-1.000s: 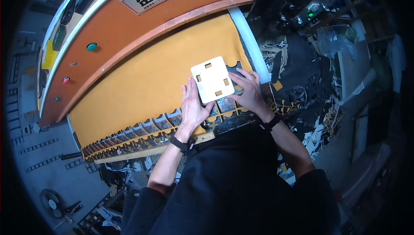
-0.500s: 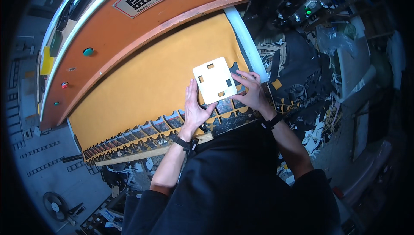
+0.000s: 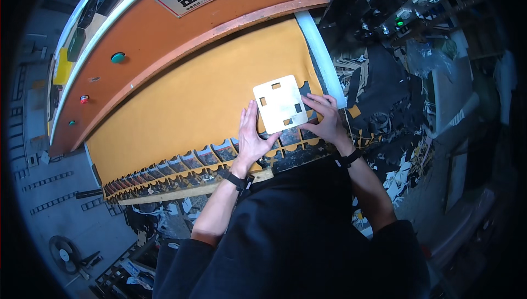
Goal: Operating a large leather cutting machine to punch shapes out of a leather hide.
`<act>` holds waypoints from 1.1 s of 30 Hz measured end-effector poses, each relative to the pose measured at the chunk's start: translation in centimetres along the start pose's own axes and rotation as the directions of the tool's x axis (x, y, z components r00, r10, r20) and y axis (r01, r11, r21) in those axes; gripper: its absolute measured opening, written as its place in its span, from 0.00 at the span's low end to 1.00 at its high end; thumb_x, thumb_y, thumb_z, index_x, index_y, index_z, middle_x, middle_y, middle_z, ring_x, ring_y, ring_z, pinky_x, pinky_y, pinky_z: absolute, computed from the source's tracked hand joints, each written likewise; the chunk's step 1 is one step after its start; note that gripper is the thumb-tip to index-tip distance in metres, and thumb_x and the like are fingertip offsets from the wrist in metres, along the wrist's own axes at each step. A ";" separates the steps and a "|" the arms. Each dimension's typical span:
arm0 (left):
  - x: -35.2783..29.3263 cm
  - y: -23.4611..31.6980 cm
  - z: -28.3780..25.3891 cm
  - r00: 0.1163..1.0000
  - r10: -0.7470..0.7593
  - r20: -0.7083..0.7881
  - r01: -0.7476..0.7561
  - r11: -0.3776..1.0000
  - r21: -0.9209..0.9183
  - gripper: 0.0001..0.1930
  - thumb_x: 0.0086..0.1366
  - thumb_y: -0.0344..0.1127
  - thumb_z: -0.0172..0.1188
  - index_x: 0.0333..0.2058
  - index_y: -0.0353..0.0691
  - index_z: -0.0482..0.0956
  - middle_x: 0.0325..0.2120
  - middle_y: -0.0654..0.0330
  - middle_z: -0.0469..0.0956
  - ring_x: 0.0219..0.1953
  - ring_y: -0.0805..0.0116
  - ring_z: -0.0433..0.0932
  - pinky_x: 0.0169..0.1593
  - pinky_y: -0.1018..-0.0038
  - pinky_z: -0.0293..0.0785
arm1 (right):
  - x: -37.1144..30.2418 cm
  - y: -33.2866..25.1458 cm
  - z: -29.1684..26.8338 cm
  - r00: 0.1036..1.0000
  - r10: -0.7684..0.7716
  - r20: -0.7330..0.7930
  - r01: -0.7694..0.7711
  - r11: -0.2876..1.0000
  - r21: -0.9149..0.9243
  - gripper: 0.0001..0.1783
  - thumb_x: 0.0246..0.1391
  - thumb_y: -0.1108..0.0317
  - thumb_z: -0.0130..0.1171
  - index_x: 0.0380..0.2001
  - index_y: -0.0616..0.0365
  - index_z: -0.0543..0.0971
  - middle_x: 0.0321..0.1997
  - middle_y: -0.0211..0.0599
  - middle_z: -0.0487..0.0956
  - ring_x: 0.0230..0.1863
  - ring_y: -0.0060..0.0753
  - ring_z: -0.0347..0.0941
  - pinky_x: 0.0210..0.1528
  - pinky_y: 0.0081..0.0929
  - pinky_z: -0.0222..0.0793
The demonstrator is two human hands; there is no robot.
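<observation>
A white square plate with rounded corners and several rectangular holes lies over the right end of a yellow-orange sheet. My left hand grips its left edge and near left corner, thumb along the near edge. On the opposite side my right hand takes hold of the right edge and near right corner, fingers bent. Along the sheet's near border runs a cut-out lattice of the same material, with dark patches showing through its gaps. Whether the plate rests flat on the sheet cannot be made out.
An orange machine beam with a green button and a red button spans the far side. A wooden strip edges the table near me. Dark scraps pile up at the right; a fan stands lower left.
The whole view has shifted slightly, moving the machine and sheet a little to the right in the picture. Both hands stay on the white plate, whose surface now looks less glaring.
</observation>
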State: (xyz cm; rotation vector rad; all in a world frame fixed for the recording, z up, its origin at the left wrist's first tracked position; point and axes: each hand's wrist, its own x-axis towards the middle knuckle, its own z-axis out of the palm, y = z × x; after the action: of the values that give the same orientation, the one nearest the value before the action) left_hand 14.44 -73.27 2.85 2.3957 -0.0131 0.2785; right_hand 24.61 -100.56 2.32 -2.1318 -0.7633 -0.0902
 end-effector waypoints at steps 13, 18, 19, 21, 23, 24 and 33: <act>0.3 0.2 -0.2 1.000 -0.008 0.002 0.008 1.000 -0.017 0.60 0.54 0.43 0.87 0.78 0.28 0.60 0.74 0.31 0.70 0.79 0.35 0.66 0.84 0.41 0.51 | 0.2 -0.2 0.2 0.995 0.100 0.026 -0.101 0.994 0.047 0.49 0.36 0.62 0.92 0.67 0.49 0.86 0.71 0.42 0.83 0.74 0.46 0.74 0.80 0.48 0.59; 0.5 0.0 -0.1 1.000 0.006 0.014 -0.006 1.000 -0.010 0.62 0.53 0.40 0.88 0.79 0.25 0.57 0.73 0.33 0.71 0.78 0.36 0.69 0.85 0.44 0.48 | 0.5 -0.5 -0.1 0.997 0.080 0.008 -0.081 0.995 0.058 0.47 0.36 0.61 0.92 0.66 0.52 0.87 0.68 0.42 0.86 0.73 0.40 0.76 0.79 0.48 0.59; 0.5 -0.1 -0.2 1.000 0.004 0.019 -0.003 1.000 -0.010 0.62 0.53 0.40 0.88 0.79 0.25 0.57 0.74 0.33 0.71 0.78 0.36 0.69 0.85 0.44 0.48 | 0.6 -0.5 -0.1 0.997 0.079 0.008 -0.080 0.995 0.062 0.47 0.37 0.61 0.91 0.65 0.53 0.87 0.67 0.42 0.86 0.73 0.39 0.76 0.79 0.48 0.59; 0.6 -0.2 -0.2 1.000 0.001 0.025 -0.001 1.000 -0.010 0.62 0.53 0.41 0.88 0.79 0.25 0.57 0.74 0.33 0.71 0.78 0.36 0.68 0.85 0.44 0.48 | 0.6 -0.3 0.1 0.997 0.075 0.011 -0.076 0.995 0.069 0.46 0.37 0.61 0.91 0.65 0.53 0.87 0.67 0.43 0.86 0.73 0.39 0.77 0.79 0.49 0.59; 0.7 -0.3 0.0 1.000 -0.005 0.019 0.005 1.000 0.018 0.62 0.54 0.42 0.88 0.79 0.25 0.58 0.74 0.32 0.70 0.78 0.36 0.68 0.85 0.44 0.49 | 0.7 0.2 0.4 0.998 0.064 -0.001 -0.064 0.996 0.062 0.47 0.36 0.60 0.92 0.65 0.52 0.87 0.67 0.41 0.87 0.73 0.38 0.77 0.79 0.48 0.60; 0.8 -0.2 0.0 1.000 -0.010 0.017 0.010 1.000 0.018 0.62 0.54 0.42 0.88 0.79 0.25 0.58 0.74 0.32 0.70 0.78 0.36 0.68 0.85 0.44 0.49 | 0.7 0.2 0.5 0.999 0.051 -0.007 -0.051 0.997 0.056 0.48 0.35 0.60 0.92 0.66 0.51 0.87 0.67 0.39 0.87 0.72 0.37 0.77 0.78 0.47 0.60; 2.8 0.2 -1.0 1.000 -0.007 0.026 0.007 1.000 0.021 0.62 0.52 0.44 0.89 0.78 0.27 0.60 0.76 0.28 0.66 0.80 0.32 0.63 0.85 0.43 0.51 | 3.1 -0.1 -1.2 1.000 -0.009 0.026 0.008 1.000 0.029 0.49 0.38 0.60 0.91 0.67 0.56 0.84 0.70 0.37 0.85 0.75 0.39 0.76 0.78 0.47 0.61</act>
State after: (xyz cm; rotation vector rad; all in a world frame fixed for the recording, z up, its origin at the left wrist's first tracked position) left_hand 16.96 -72.56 4.31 2.4192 -0.0143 0.2449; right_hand 27.33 -99.91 4.16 -2.1057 -0.7844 -0.0557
